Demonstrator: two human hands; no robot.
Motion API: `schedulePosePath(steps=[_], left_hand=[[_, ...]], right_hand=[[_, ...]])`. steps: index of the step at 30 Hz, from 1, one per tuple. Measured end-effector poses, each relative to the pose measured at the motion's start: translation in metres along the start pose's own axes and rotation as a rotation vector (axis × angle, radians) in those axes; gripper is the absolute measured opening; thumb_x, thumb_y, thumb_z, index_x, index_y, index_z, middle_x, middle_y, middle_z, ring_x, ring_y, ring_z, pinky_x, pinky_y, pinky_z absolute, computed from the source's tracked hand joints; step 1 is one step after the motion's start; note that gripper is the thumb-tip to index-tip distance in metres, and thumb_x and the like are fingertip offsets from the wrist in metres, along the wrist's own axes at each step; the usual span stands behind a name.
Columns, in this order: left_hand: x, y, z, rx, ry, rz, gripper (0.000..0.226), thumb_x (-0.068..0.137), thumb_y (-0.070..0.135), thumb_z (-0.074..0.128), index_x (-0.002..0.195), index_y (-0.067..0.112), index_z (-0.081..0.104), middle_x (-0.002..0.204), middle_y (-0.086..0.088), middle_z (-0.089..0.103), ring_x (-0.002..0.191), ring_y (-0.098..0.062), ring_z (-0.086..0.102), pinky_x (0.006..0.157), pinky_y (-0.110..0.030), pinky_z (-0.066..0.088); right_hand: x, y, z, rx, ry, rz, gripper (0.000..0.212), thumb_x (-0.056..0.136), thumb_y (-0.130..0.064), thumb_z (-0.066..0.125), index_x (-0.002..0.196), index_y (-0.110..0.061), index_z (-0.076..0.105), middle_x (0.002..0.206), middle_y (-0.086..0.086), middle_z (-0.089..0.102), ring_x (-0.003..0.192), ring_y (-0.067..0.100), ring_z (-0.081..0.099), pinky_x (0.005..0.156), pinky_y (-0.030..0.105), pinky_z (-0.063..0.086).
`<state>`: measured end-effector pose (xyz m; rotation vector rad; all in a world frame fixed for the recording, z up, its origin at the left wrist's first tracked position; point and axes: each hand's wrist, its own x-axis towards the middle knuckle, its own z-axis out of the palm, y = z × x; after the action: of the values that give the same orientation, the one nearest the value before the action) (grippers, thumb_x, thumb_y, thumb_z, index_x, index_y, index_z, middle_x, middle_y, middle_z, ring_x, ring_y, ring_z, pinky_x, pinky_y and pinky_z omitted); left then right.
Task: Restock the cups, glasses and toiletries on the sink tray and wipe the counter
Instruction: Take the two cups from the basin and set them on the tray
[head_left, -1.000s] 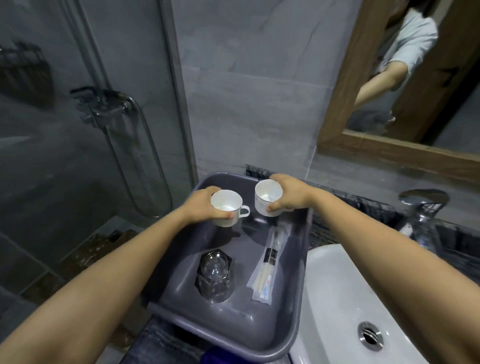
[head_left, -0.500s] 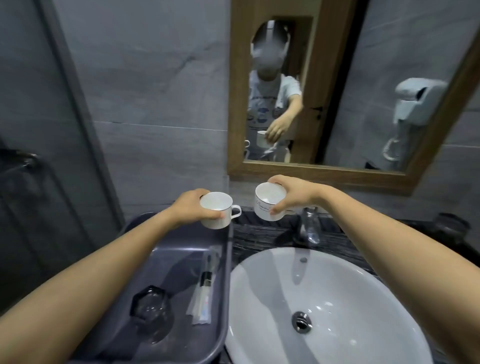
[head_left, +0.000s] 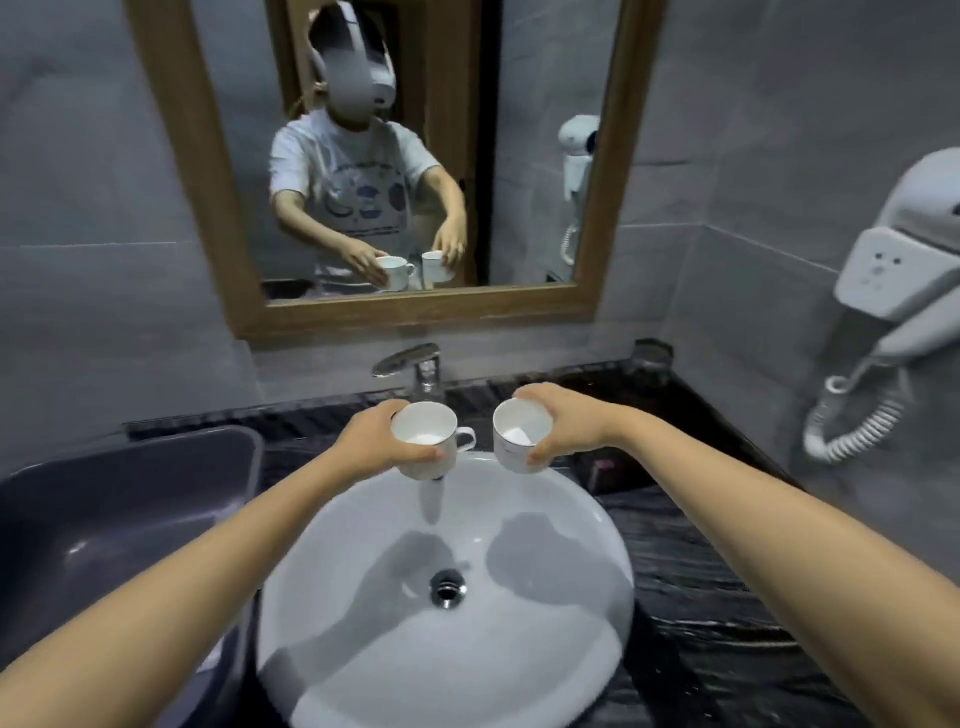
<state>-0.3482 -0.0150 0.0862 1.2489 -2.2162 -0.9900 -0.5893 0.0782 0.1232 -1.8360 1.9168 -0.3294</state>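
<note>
Spanning the lower view, the dark desk (head_left: 701, 561) carries a white basin (head_left: 363, 649), the landmark for all else. Left of the basin sits a grey tub (head_left: 156, 467), just beside its rim; behind the basin stands the faucet (head_left: 423, 366). Both hands hover over the basin's rear edge. The left hand (head_left: 371, 441) has its fingers curled round the left cup (head_left: 423, 428), and the right hand (head_left: 563, 423) wraps its fingers round the right cup (head_left: 519, 431) from the outer side. Both cups are upright, mouths up, near each other but apart; the left cup's handle points toward the right cup. A glass (head_left: 652, 361) stands on the desk behind and right of the basin, well apart from the cups. No tray shows plainly; if it lies by that glass, the right hand is nearer and its cup likely goes down first
</note>
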Motion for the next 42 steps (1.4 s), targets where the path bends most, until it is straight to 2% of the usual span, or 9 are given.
schedulePosePath(steps=[7,10,11,14,16,19,23,31,42], left_hand=[[0.021,0.051,0.092,-0.007,-0.063,0.027,0.064,0.043,0.056,0.071,0.099,0.030,0.057,0.100,0.006,0.062,0.093,-0.016,0.057,0.077,-0.028,0.044],[0.037,0.059,0.124,0.001,-0.044,-0.014,0.074,0.041,0.060,0.069,0.107,0.027,0.059,0.104,0.007,0.062,0.097,-0.017,0.057,0.073,-0.025,0.040],[0.041,0.061,0.133,-0.004,-0.045,-0.019,0.076,0.041,0.061,0.069,0.108,0.027,0.059,0.104,0.007,0.062,0.097,-0.016,0.057,0.072,-0.024,0.039],[0.051,0.069,0.156,-0.044,-0.058,-0.024,0.078,0.036,0.064,0.066,0.105,0.027,0.061,0.101,0.008,0.063,0.095,-0.015,0.058,0.066,-0.018,0.039],[0.059,0.074,0.169,-0.081,-0.065,-0.050,0.075,0.037,0.063,0.069,0.103,0.028,0.062,0.101,0.008,0.065,0.094,-0.014,0.059,0.066,-0.019,0.041],[0.071,0.079,0.182,-0.089,-0.068,-0.070,0.073,0.039,0.062,0.072,0.103,0.029,0.062,0.101,0.008,0.065,0.093,-0.013,0.059,0.064,-0.019,0.040],[0.080,0.088,0.199,-0.108,-0.089,-0.065,0.074,0.037,0.063,0.072,0.102,0.028,0.060,0.098,0.012,0.062,0.089,-0.008,0.057,0.064,-0.020,0.041],[0.092,0.080,0.211,-0.148,-0.128,-0.066,0.067,0.037,0.062,0.074,0.097,0.034,0.060,0.097,0.014,0.064,0.091,-0.008,0.059,0.068,-0.021,0.044],[0.105,0.077,0.216,-0.162,-0.154,-0.067,0.074,0.038,0.061,0.075,0.103,0.030,0.059,0.101,0.012,0.064,0.094,-0.009,0.059,0.073,-0.023,0.045]], right_hand=[[-0.023,0.111,-0.016,0.045,-0.018,0.075,0.061,0.054,-0.022,0.076,0.109,-0.009,0.051,0.117,0.008,0.051,0.110,0.031,0.053,0.090,0.044,0.048],[-0.024,0.156,-0.025,0.091,-0.016,0.123,0.084,0.068,-0.018,0.075,0.140,-0.012,0.033,0.144,0.004,0.035,0.131,0.025,0.038,0.108,0.035,0.036],[-0.024,0.170,-0.027,0.109,-0.008,0.140,0.090,0.069,-0.017,0.075,0.144,-0.013,0.025,0.148,0.004,0.029,0.134,0.024,0.035,0.108,0.033,0.035],[-0.023,0.204,-0.029,0.155,0.034,0.176,0.087,0.060,-0.023,0.076,0.136,-0.016,0.033,0.140,0.006,0.035,0.120,0.024,0.044,0.091,0.032,0.045],[-0.023,0.221,-0.031,0.187,0.069,0.216,0.085,0.059,-0.024,0.077,0.133,-0.015,0.035,0.136,0.005,0.037,0.115,0.022,0.044,0.084,0.029,0.042],[-0.018,0.241,-0.036,0.213,0.105,0.230,0.091,0.058,-0.026,0.077,0.137,-0.013,0.032,0.138,0.006,0.034,0.118,0.023,0.043,0.088,0.028,0.038],[-0.006,0.264,-0.047,0.175,0.122,0.255,0.085,0.069,-0.015,0.076,0.140,-0.013,0.030,0.137,0.009,0.029,0.121,0.027,0.041,0.091,0.027,0.035],[0.016,0.291,-0.059,0.220,0.180,0.328,0.086,0.072,-0.009,0.073,0.145,-0.010,0.027,0.146,0.011,0.026,0.132,0.028,0.035,0.106,0.033,0.032],[0.029,0.305,-0.058,0.251,0.093,0.337,0.089,0.074,-0.004,0.070,0.148,-0.015,0.022,0.151,0.005,0.022,0.136,0.025,0.030,0.107,0.031,0.029]])
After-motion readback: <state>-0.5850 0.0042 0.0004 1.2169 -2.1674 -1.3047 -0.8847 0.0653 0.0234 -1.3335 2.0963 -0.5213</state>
